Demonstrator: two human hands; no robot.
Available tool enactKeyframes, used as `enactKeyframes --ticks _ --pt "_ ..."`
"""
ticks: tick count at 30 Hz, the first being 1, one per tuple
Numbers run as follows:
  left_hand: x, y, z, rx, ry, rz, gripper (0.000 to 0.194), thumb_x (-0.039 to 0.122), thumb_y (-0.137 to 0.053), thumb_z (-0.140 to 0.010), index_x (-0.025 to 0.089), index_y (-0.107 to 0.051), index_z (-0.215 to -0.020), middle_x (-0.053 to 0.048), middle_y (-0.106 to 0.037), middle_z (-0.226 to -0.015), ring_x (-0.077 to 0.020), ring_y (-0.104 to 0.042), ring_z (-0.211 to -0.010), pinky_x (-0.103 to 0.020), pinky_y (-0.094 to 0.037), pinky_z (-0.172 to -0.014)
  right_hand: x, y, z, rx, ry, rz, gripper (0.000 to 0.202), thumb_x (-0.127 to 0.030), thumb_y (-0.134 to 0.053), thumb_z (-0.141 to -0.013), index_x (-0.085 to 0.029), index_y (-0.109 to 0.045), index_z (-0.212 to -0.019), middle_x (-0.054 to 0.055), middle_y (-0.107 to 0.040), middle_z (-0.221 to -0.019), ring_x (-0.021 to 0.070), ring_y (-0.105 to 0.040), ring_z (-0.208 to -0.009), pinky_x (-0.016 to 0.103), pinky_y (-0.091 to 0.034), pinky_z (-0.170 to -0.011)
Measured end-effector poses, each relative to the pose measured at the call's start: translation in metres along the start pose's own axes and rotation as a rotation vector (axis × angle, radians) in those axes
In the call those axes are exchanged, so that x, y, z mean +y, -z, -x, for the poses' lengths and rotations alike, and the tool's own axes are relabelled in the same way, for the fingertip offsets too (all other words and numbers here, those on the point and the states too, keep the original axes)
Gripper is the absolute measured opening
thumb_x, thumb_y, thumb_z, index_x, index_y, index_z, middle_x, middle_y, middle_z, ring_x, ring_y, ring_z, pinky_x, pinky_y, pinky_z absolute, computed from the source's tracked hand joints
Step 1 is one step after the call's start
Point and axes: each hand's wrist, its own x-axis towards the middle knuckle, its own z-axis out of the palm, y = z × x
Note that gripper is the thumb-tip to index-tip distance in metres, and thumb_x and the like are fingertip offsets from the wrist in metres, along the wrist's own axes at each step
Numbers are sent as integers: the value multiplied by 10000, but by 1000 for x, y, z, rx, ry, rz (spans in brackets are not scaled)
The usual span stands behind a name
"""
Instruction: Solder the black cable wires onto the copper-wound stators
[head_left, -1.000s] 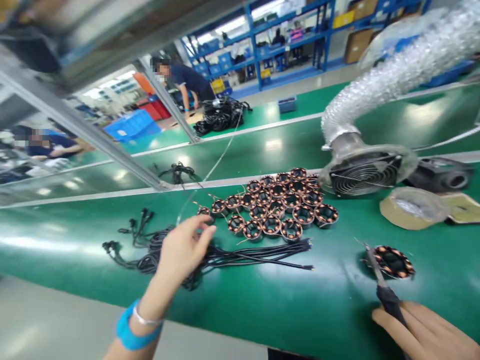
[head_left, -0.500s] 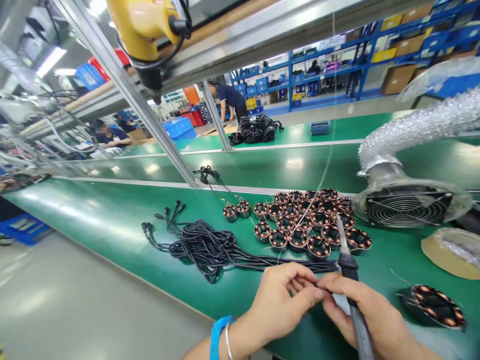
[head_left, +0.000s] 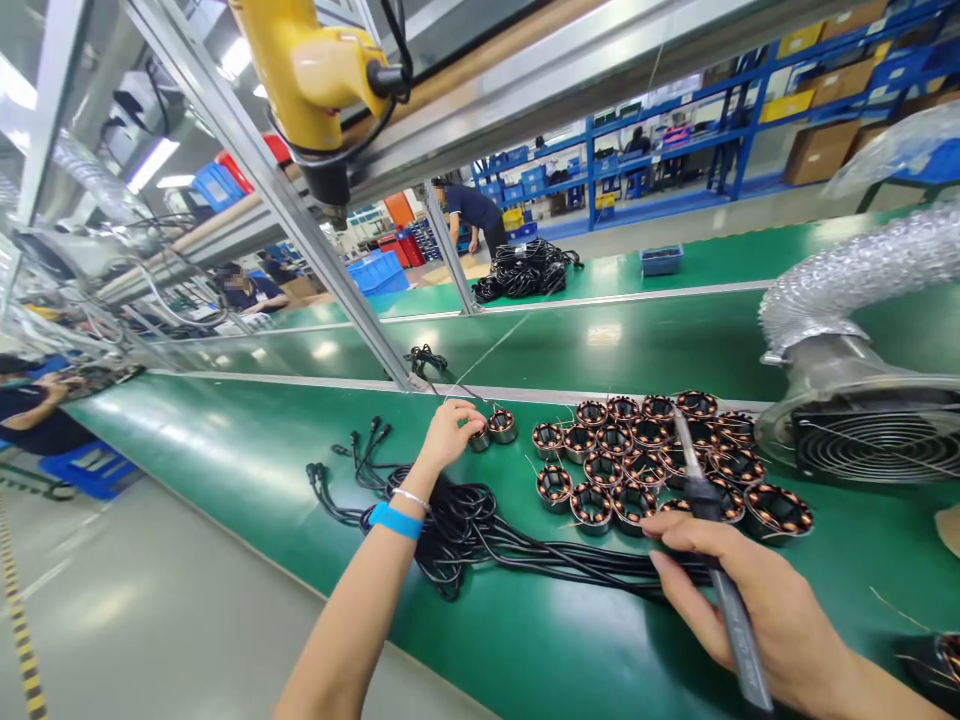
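My left hand [head_left: 450,437] is closed, its fingertips at the top of a small copper-wound stator [head_left: 480,438]. A thin solder wire [head_left: 491,348] slants down from above into this hand. Another stator [head_left: 502,426] sits just to the right. My right hand [head_left: 757,590] grips a soldering iron [head_left: 731,600], its thumb and forefinger apart, the metal tip pointing up and away over the group of stators [head_left: 592,508]. Black cables [head_left: 465,510] lie between my arms, their right ends hidden near my right hand.
A fan [head_left: 862,440] with a silver duct [head_left: 847,290] stands at right. Part of another stator [head_left: 937,660] shows at the lower right. A metal post [head_left: 300,220] rises behind the green bench [head_left: 247,450]. A yellow robot arm [head_left: 322,90] hangs overhead. Co-workers are farther back.
My left hand has left my right hand and reached forward and left to the small stators, drawing the solder wire leftward. My right hand still holds the soldering iron. The view has shifted left.
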Motion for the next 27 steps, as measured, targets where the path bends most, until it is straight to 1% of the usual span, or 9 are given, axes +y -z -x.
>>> enactKeyframes --ticks 1,3,7,10,14,19,23,27 --pt "-8 -1 -4 -7 -9 -14 77 233 -714 -812 166 -696 -780 -67 -691 -1031 -231 -610 -1050 -466 -447 -997 2 0 2 -8 -9 5 146 -162 -574 -902 -183 -549 -1044 54 -720 -967 145 -730 -846 218 -582 -816" --pt "-21 -4 -8 -41 -15 -28 125 271 -679 -870 147 -686 -886 -79 -669 -1135 -241 -584 -1128 -501 -423 -1025 5 0 5 -13 -25 9 128 -170 -574 -905 -181 -552 -1031 51 -718 -962 134 -729 -852 196 -570 -840" --pt "-37 -8 -10 -109 -3 -9 180 297 -642 -910 149 -677 -1006 -88 -645 -1214 -242 -589 -1144 -495 -446 -1016 8 2 6 -13 -48 18 114 -175 -579 -905 -175 -548 -1014 50 -716 -960 118 -727 -844 165 -554 -848" --pt "-45 -9 -13 -116 24 17 208 305 -636 -914 150 -669 -1050 -92 -642 -1215 -243 -598 -1129 -493 -464 -999 10 3 8 -6 -57 34 119 -187 -594 -900 -172 -549 -1010 49 -715 -954 116 -724 -834 163 -546 -859" --pt "-50 -12 -14 -93 69 57 233 317 -619 -927 153 -655 -1088 -91 -646 -1194 -234 -617 -1085 -473 -496 -959 12 3 12 0 -61 28 120 -186 -593 -903 -173 -547 -1013 53 -714 -957 122 -721 -828 178 -543 -873" --pt "-54 -15 -16 -66 136 131 271 318 -608 -934 151 -628 -1146 -93 -634 -1196 -233 -626 -1055 -456 -526 -911 16 6 16 -25 -79 32 109 -201 -586 -909 -192 -551 -1012 46 -715 -958 133 -724 -809 195 -559 -828" --pt "-54 -16 -20 -82 194 210 289 312 -606 -936 150 -612 -1175 -96 -625 -1206 -232 -629 -1045 -448 -539 -889 19 7 15 -33 -88 27 108 -217 -577 -911 -199 -556 -1016 42 -722 -957 149 -731 -787 214 -579 -803" --pt "-53 -16 -26 -111 266 252 295 313 -607 -936 146 -607 -1179 -93 -630 -1185 -224 -638 -1011 -431 -552 -858 21 6 16 -33 -87 7 135 -214 -589 -905 -198 -563 -1036 46 -722 -968 165 -734 -788 238 -592 -810"
